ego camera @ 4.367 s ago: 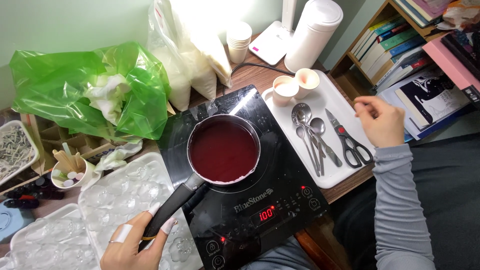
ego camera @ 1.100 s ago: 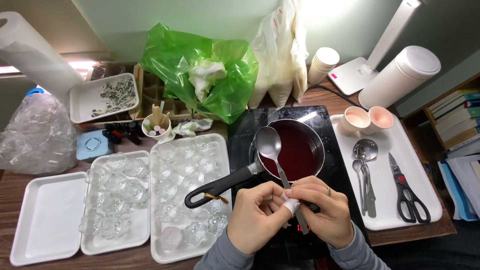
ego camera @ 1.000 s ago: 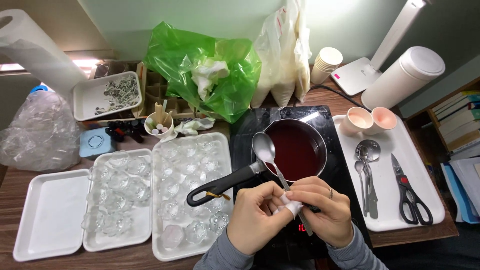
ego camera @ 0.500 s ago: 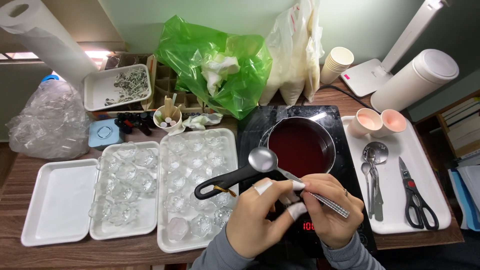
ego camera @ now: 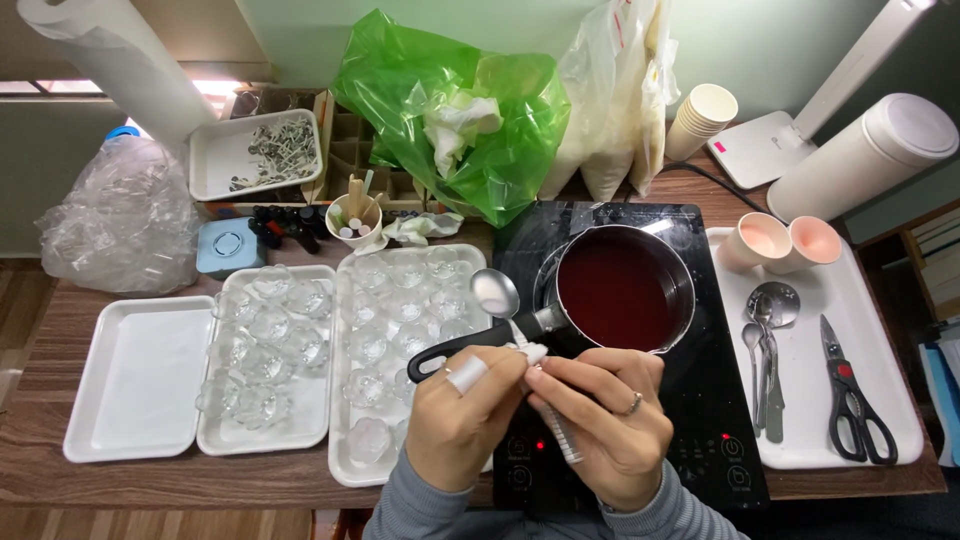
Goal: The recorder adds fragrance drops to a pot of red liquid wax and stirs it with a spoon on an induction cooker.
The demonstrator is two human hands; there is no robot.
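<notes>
Spoon [ego camera: 497, 294] handle clamped in fingers of both hands, bowl beyond them, beside saucepan [ego camera: 622, 290].

Two hands: left [ego camera: 462, 418], right [ego camera: 608, 425], at 6 o'clock. One spoon [ego camera: 497, 296] held. One pan [ego camera: 622, 290], center. Four white trays [ego camera: 135, 380] in all: three at 9, one at 3. Two pink cups [ego camera: 768, 240], one pair of scissors [ego camera: 850, 395] at 3. One green bag [ego camera: 455, 110] at 12.
</notes>
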